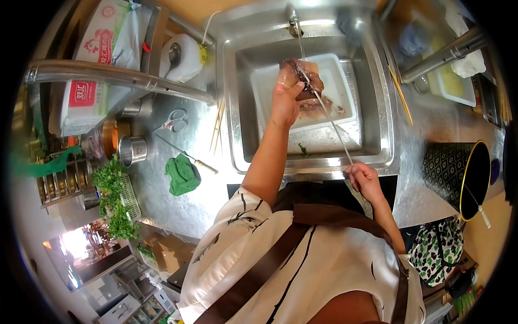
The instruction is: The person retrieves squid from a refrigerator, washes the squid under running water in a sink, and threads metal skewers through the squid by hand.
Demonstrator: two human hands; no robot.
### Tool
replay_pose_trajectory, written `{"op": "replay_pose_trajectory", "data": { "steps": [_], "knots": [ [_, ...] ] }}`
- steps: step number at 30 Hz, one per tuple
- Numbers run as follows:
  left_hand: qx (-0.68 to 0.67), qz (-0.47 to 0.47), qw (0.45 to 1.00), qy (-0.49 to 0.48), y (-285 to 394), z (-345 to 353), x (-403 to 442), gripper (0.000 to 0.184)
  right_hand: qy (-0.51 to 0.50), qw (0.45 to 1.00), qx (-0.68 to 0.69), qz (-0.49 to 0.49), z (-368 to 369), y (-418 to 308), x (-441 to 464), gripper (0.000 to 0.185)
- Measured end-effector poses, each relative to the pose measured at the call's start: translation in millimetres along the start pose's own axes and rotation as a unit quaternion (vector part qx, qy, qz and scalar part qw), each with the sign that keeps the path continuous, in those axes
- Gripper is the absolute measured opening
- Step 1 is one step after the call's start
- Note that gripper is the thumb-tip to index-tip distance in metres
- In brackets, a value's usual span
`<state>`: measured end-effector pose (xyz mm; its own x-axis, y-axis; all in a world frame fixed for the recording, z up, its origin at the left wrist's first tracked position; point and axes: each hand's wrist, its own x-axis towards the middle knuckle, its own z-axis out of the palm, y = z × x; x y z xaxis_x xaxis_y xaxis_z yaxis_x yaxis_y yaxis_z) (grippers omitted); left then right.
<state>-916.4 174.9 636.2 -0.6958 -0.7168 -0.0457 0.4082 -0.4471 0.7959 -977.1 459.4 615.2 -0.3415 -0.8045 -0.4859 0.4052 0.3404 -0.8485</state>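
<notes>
Over the sink (235, 116), my left hand (286, 101) grips a wet, brownish-pink piece of raw meat (312, 81), its exact kind unclear. Water runs onto it from the faucet (293, 19). Below lies a white tray (348, 81) with more meat and cloudy liquid. A long, thin, pale strand (338, 131) stretches straight from the meat to the sink's front edge; I cannot tell if it is stiff. There my right hand (365, 181) pinches its near end, with the fingers closed.
On the left counter lie scissors (176, 121), a thin wooden-handled tool (204, 165), a green cloth (183, 175) and a metal cup (132, 150). Leafy greens (110, 186) stand by the edge. Metal rails (121, 75) cross both sides. At right rests a black patterned bin (445, 170) on its side.
</notes>
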Motion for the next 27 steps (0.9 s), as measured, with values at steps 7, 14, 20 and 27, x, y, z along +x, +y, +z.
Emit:
{"op": "replay_pose_trajectory", "data": {
  "steps": [7, 14, 20, 27],
  "knots": [
    [0.025, 0.001, 1.0, 0.009, -2, -3, -3, 0.034, -0.017, 1.0, -0.008, 0.022, 2, -9, -11, 0.02],
    [-0.015, -0.015, 1.0, -0.006, -3, -1, -7, 0.029, 0.004, 0.998, -0.023, 0.053, 7, -17, -20, 0.023],
    [-0.005, -0.018, 0.999, -0.032, -7, 1, -8, 0.033, 0.022, 0.999, -0.029, 0.026, 10, -11, -16, 0.022],
    [0.007, -0.016, 1.0, -0.013, -2, 10, -13, 0.036, 0.019, 1.0, -0.012, -0.011, 3, 6, -4, 0.02]
  ]
}}
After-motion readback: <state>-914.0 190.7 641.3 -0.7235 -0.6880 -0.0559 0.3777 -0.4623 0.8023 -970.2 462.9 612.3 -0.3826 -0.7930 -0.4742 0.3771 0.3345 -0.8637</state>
